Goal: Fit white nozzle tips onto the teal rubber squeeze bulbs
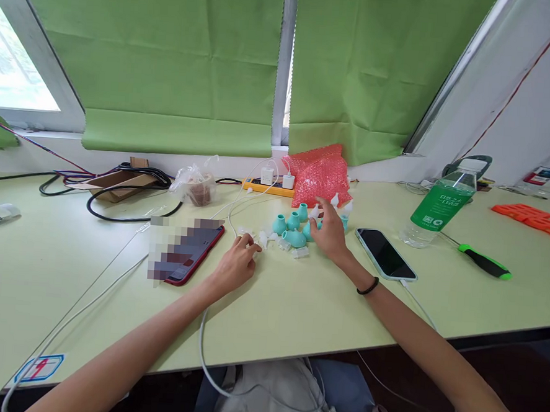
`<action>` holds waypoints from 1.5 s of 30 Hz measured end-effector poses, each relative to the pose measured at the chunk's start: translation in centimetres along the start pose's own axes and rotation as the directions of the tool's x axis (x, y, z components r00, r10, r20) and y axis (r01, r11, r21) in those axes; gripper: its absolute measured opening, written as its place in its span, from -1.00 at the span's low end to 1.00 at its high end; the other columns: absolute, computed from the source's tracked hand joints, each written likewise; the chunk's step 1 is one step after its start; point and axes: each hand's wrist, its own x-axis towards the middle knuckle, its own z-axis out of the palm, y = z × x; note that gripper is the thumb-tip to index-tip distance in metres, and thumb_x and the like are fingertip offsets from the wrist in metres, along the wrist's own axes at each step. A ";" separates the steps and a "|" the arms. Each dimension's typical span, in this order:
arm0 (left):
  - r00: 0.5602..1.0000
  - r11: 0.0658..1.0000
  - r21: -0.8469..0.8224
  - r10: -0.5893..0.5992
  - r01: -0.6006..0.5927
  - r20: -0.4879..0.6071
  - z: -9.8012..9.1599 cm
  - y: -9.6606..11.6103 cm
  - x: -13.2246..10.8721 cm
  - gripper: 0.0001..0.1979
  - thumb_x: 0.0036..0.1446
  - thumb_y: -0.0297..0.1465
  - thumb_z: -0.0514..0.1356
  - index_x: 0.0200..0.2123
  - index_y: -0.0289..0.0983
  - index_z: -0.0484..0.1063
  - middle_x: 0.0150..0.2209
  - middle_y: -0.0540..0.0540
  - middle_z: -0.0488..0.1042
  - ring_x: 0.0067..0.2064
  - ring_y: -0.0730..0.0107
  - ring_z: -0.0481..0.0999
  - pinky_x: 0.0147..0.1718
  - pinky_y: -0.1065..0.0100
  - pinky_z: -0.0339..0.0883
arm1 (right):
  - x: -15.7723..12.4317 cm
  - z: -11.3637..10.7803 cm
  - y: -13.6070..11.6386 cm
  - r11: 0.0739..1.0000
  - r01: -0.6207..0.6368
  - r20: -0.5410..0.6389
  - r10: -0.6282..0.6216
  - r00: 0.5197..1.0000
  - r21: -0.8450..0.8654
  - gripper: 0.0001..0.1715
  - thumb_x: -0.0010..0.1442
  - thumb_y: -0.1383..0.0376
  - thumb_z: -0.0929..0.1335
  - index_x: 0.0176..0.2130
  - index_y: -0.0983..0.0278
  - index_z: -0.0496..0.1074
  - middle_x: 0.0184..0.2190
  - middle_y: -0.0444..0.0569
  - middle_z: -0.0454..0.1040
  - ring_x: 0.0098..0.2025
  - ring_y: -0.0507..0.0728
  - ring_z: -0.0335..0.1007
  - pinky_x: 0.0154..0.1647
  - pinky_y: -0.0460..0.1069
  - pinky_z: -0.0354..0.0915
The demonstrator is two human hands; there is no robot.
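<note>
Teal bulbs [294, 239] sit clustered mid-length on the pale desk [277, 318], nearer its far edge than its near one; several upright, the foremost on its side. Small clear plastic pieces [300, 252] lie just in front and to the left of them. Left of the hands [237, 261], fingers bent down at the clear pieces; cannot tell whether it pinches one. Right of the hands [330, 232] over the cluster, thumb and forefinger parted, a white tip [315, 211] showing between; grip on it not discernible. Red bubble-wrap bag [321, 174] behind, by the far edge. Phones either side: red-cased [202, 251], pale-cased [386, 255]. Labelled bottle [442, 207] and screwdriver [483, 260] toward the right edge.
</note>
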 end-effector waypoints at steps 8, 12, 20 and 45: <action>0.992 0.992 0.046 0.119 -0.117 -0.032 0.2 -0.1 -0.2 -0.56 0.02 -0.48 -0.03 0.03 -0.28 0.08 0.09 -0.23 0.00 0.10 0.08 -0.02 -0.02 0.04 0.02 | -1.6 -0.6 -3.1 0.976 0.214 -0.045 -0.216 0.975 -0.042 -0.59 0.05 0.30 0.20 -0.06 0.28 0.18 0.02 0.12 0.07 0.06 0.24 -0.03 -0.01 0.18 -0.01; 0.989 0.985 0.095 0.145 -0.147 0.027 0.5 -0.1 -0.3 -0.65 0.06 -0.47 -0.07 -0.04 -0.28 0.18 0.08 -0.19 0.09 0.09 0.09 0.00 -0.02 0.02 -0.01 | -3.4 -0.2 -5.4 0.878 0.475 0.246 -0.474 0.845 0.061 -0.63 0.07 0.33 0.19 -0.08 0.27 0.22 0.01 0.05 0.15 0.05 0.19 -0.03 0.01 0.11 -0.01; 0.993 0.982 0.168 0.100 -0.089 -0.061 -0.1 0.0 0.1 -0.79 0.08 -0.49 -0.05 -0.31 -0.30 0.37 -0.05 -0.17 0.25 -0.02 0.11 0.08 -0.11 0.10 0.13 | -3.9 0.4 -5.5 0.877 0.475 0.560 -0.359 0.747 -0.071 -0.73 0.13 0.37 0.13 -0.22 0.32 0.33 -0.23 0.06 0.38 -0.10 0.18 0.14 -0.07 0.14 -0.08; 0.978 0.955 -0.286 0.023 -0.083 -0.208 -0.8 0.5 0.4 -0.87 -0.03 -0.47 0.09 -0.46 -0.28 0.44 -0.44 -0.12 0.45 -0.31 0.32 0.35 -0.32 0.28 0.28 | -3.9 -0.9 -5.8 0.939 0.280 0.578 -0.118 0.808 -0.201 -0.77 0.05 0.38 0.18 -0.30 0.33 0.36 -0.23 0.13 0.29 -0.42 0.12 0.30 -0.48 0.00 0.19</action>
